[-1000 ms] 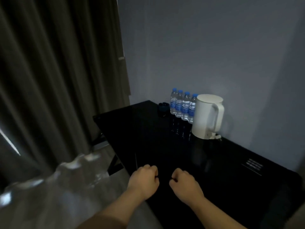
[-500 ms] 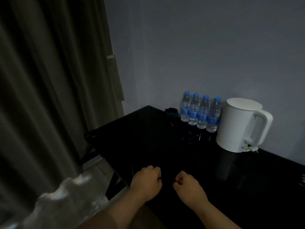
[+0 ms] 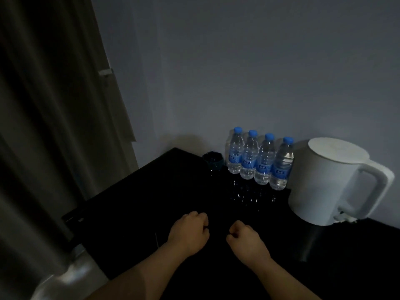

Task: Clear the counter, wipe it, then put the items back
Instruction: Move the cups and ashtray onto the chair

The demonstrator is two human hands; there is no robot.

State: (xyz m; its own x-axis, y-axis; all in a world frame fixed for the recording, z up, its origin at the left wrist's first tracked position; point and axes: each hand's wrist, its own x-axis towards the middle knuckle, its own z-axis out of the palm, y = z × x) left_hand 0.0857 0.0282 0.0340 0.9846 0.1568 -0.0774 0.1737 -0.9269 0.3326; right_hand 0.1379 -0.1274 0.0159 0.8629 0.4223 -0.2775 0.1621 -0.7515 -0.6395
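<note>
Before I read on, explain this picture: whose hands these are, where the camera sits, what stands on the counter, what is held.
No machine here. The one picture comes from a camera worn on a person's head, looking forward and down, so both arms are that person's own. The left hand and the right hand are side by side over the near part of the black counter, both curled into fists; nothing shows in either. At the back, by the wall, four water bottles with blue caps stand in a row, a white kettle to their right, a small dark container to their left, too dim to identify. A curtain hangs at the left.
</note>
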